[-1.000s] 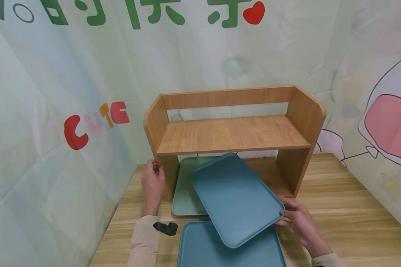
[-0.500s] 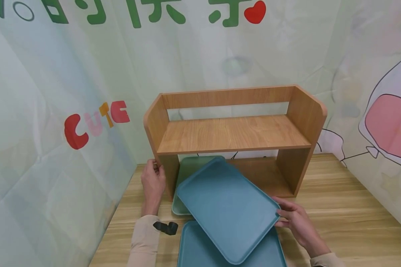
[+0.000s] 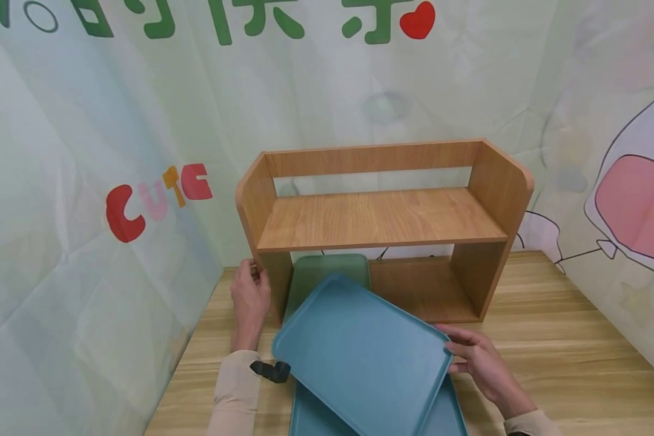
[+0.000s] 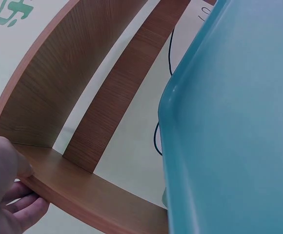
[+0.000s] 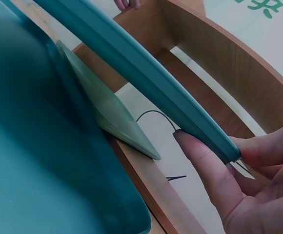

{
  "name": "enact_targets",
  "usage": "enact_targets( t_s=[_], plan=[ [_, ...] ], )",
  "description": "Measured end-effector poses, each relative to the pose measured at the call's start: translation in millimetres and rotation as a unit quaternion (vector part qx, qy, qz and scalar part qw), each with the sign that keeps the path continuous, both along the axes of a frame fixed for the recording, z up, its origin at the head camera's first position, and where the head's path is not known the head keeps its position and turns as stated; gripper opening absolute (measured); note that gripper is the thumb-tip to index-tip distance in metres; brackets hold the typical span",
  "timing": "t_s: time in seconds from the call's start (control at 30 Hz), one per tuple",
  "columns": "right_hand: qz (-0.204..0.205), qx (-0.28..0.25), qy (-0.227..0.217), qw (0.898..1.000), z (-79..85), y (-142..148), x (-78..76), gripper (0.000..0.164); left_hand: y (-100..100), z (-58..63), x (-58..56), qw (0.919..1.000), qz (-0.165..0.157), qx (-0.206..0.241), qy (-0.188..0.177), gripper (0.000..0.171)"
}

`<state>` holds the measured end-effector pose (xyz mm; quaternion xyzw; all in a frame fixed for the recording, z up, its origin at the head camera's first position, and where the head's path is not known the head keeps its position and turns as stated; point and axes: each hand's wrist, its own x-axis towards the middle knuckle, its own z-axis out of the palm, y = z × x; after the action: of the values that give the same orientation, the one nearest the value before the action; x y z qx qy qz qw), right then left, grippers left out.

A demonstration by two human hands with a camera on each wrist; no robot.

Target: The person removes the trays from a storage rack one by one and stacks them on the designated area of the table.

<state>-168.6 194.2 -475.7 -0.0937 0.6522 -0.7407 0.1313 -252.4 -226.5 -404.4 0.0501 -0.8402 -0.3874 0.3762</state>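
My right hand (image 3: 482, 369) pinches a blue rectangular tray (image 3: 365, 357) at its right corner, thumb on one face and fingers on the other in the right wrist view. That tray is tilted and turned askew above a second blue tray (image 3: 309, 418) on the table, hiding much of it. A green tray (image 3: 332, 269) lies in the lower left of the wooden shelf (image 3: 381, 218), its front part covered by the held tray in the head view. My left hand (image 3: 251, 303) grips the front edge of the shelf's left side panel, thumb and fingers on either side (image 4: 5, 190).
The shelf has an upper board (image 3: 381, 215) and a lower board (image 3: 419, 284), joined by side panels. Under everything is a wood-grain table (image 3: 550, 327). A printed fabric backdrop (image 3: 327, 91) stands close behind and along both sides.
The right hand has drawn the held blue tray toward me and to the left, away from the shelf, over the lower blue tray. The left hand keeps its place on the shelf.
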Motion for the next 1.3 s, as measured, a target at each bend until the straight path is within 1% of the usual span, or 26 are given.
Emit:
enact_targets(
  t_s=[0.1,0.27,0.5,0.6,0.83,1.03,1.3],
  plan=[
    [0.003,0.007,-0.005,1.000,-1.1,-0.1,-0.7,0.041,0.1,0.1,0.1,1.0000,0.002,0.001,-0.005,0.018],
    [0.003,0.014,-0.021,1.000,-1.0,-0.7,-1.3,0.039,0.1,-0.2,-0.3,1.0000,0.003,-0.002,-0.002,0.018],
    [0.009,0.027,-0.037,0.999,0.3,-1.1,-1.5,0.041,0.3,-0.3,-0.5,1.0000,0.002,0.000,-0.005,0.018],
    [0.016,0.029,-0.036,0.999,-0.2,-1.1,-2.2,0.041,0.2,-0.1,-0.3,1.0000,0.001,0.003,-0.004,0.019],
    [0.049,0.031,-0.028,0.998,-4.1,-0.1,-3.0,0.040,0.0,0.3,0.3,1.0000,-0.001,0.000,-0.006,0.019],
    [0.054,0.039,-0.035,0.997,-6.2,0.6,-3.4,0.038,-0.1,-0.4,0.4,1.0000,0.000,-0.002,-0.003,0.019],
    [0.067,0.034,-0.030,0.997,-9.2,1.1,-4.6,0.042,-0.3,0.5,0.0,1.0000,0.001,-0.005,-0.001,0.019]
  ],
)
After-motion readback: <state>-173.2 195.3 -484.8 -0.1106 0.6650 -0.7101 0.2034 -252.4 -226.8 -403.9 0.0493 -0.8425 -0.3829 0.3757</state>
